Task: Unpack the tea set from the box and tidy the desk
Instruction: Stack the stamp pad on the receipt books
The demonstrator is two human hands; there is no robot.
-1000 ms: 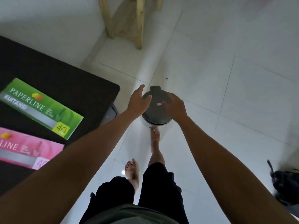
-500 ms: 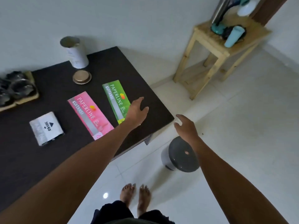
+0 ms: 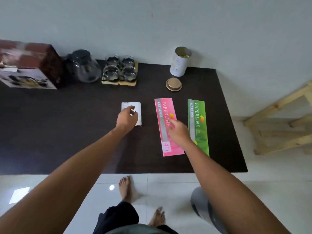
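White floor tiles [image 3: 168,186] and a pale wall are surrounding a dark desk [image 3: 67,124], which is filling the middle of the head view. At about 10 o'clock on the desk the tea set box [image 3: 28,66] is standing against the wall. Just beside it, toward 11 o'clock, a glass teapot [image 3: 83,66] is sitting, and next to that four glass cups [image 3: 119,68] are resting on wooden coasters [image 3: 118,82] (two rows of two, touching each other). At 1 o'clock a white tin [image 3: 179,62] is standing open, with its golden lid [image 3: 173,84] lying near it on the desk.

At the centre a small white packet [image 3: 131,107] is lying flat. The left hand [image 3: 126,119] is lying over it with fingers curled; whether it is gripping the packet I cannot tell. Toward 3 o'clock a pink receipt book [image 3: 166,127] and a green receipt book [image 3: 198,125] are lying side by side, near but apart. The right hand [image 3: 179,132] is hovering or resting over the pink one, its fingers stretched out and relaxed, holding nothing.

At 5 o'clock, on the floor, a grey bin [image 3: 200,206] is showing behind the right forearm. A wooden stool [image 3: 278,125] is standing at 3 o'clock, beside the desk.
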